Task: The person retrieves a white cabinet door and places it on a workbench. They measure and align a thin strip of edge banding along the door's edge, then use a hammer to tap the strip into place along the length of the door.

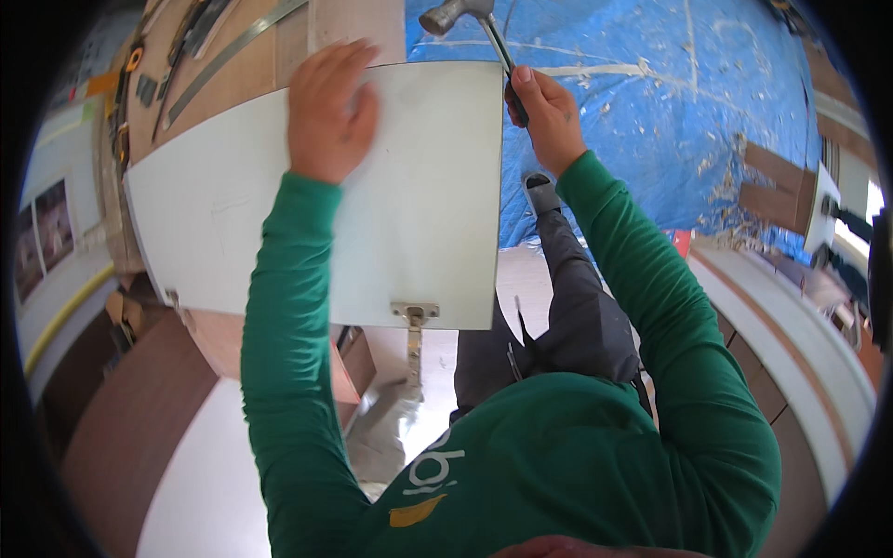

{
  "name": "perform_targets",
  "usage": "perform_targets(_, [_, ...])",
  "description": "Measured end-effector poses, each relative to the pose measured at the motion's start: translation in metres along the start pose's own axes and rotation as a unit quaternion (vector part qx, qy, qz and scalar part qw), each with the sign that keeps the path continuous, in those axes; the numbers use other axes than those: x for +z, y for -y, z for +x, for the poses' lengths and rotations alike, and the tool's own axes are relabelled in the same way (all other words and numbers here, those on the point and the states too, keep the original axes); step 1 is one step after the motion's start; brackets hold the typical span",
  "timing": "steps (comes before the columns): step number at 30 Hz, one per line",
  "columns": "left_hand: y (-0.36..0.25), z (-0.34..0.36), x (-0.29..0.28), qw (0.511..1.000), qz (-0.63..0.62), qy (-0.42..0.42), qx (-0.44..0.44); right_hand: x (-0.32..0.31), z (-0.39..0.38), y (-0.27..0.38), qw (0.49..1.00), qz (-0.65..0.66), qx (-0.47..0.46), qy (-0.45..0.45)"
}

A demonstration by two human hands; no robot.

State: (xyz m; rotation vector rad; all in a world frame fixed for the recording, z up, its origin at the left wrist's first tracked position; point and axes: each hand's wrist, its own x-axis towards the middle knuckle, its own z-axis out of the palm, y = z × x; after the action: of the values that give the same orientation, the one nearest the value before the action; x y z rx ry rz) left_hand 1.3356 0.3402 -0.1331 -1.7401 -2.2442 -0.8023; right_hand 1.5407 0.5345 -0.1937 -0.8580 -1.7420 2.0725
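My right hand [553, 119] is closed around the dark lower handle of a claw hammer [495, 39]. The hammer's metal head points up and left, past the far right corner of a white cabinet door panel [423, 200]. Over the far middle of that panel is my left hand [330, 113], slightly blurred, fingers stretched out and thumb apart, holding nothing. Whether it touches the surface I cannot tell. A metal cup hinge [415, 312] is fitted at the panel's near edge, its arm hanging toward me. Another small hinge [173, 298] shows at the near left corner.
Beyond the panel, a wooden surface [256, 65] carries a long metal ruler [219, 73] and several dark tools. A blue tarp [642, 112] strewn with wood chips covers the floor at far right. Brown board pieces [777, 186] lie there. A wooden cabinet [139, 409] stands lower left.
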Motion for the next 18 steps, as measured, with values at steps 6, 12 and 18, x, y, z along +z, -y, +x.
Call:
perform_targets(6, [-0.027,0.045,0.046,0.952,-0.03,0.201,-0.228,0.019,-0.007,0.003,0.997,0.01,-0.039,-0.06])
perform_targets(12, [-0.019,0.043,0.045,0.952,-0.061,0.224,-0.202,0.011,0.011,-0.023,0.997,-0.026,0.004,-0.079])
perform_targets(18, [-0.016,0.038,0.047,0.94,-0.042,0.244,-0.233,0.015,0.02,-0.049,0.997,-0.002,0.001,-0.08])
